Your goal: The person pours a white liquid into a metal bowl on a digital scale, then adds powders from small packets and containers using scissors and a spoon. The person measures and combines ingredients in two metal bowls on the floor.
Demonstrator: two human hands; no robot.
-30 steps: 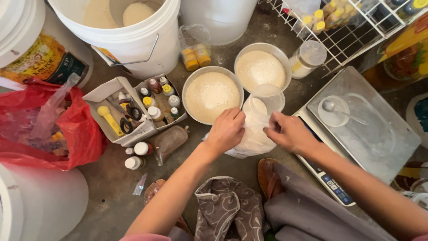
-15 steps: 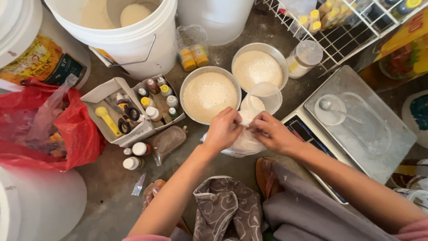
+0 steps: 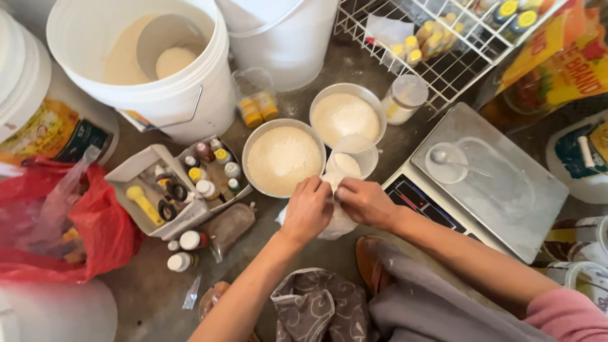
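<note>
The left hand [image 3: 308, 209] and right hand [image 3: 364, 201] are pinching the top of a small white bag [image 3: 335, 223] between their fingers, keeping it shut so nothing is spilling, just below the bowl [image 3: 283, 158] on the floor [image 3: 145, 285].

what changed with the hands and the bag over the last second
The left hand and right hand drew together: a second ago they sat apart on the small white plastic bag, now their fingertips meet at its neck, pinching it shut. The bag looks more bunched and hidden beneath them. The two metal bowls of powder, the scale and the white bucket stayed where they were.
</note>
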